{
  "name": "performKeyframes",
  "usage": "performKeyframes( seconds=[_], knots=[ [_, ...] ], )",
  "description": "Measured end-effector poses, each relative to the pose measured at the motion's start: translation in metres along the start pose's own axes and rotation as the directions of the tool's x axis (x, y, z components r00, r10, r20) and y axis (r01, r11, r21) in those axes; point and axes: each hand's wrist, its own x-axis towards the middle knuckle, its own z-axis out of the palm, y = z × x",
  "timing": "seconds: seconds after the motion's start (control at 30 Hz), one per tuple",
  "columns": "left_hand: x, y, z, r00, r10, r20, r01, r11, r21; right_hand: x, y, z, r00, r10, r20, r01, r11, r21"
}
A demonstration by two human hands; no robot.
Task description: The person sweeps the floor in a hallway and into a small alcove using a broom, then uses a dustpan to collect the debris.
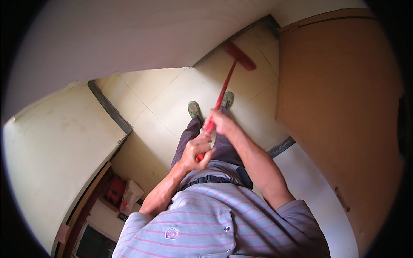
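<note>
Both of my hands grip the red handle (227,79) of a broom. My left hand (197,151) wraps its upper end, whose red tip shows below the fingers. Farther down the handle, my right hand (218,121) is closed around it. The handle slants away from my body past my right shoe. At its far end the red broom head (240,55) is over the tiled floor (167,96), one end close to the dark skirting at the wall. The head is slightly blurred, and its bristles cannot be made out.
A brown door (335,96) stands to the right. A pale wall (129,35) juts in ahead, and dark skirting (108,104) edges the wall at left. My green shoes (194,109) are on the tiles. Near the lower left are a red box (113,190) and a plastic bag (130,195).
</note>
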Motion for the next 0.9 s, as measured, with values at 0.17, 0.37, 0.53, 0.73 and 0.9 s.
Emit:
performKeyframes(
  seconds=[0.17,0.37,0.53,0.73,0.9],
  knots=[
    [-0.070,0.060,-0.064,0.998,-0.018,0.053,0.017,1.000,0.020,-0.043,0.089,0.080,0.998,0.047,0.044,-0.050,0.995,0.084],
    [-0.061,0.091,-0.086,0.940,0.250,0.231,-0.254,0.967,-0.016,-0.109,0.091,0.101,0.975,-0.220,0.018,0.214,0.961,0.176],
    [-0.026,0.041,-0.038,0.927,0.353,0.129,-0.339,0.933,-0.122,-0.072,0.032,0.038,0.978,-0.200,-0.057,0.207,0.960,0.187],
    [-0.053,-0.021,-0.037,0.966,0.232,0.110,-0.230,0.973,-0.035,0.008,0.050,0.019,0.995,-0.011,-0.095,0.030,0.980,0.194],
    [-0.167,0.021,-0.070,0.988,0.109,0.105,-0.117,0.991,0.068,-0.004,0.175,0.079,0.996,0.077,-0.033,-0.078,0.996,-0.044]
  ],
)
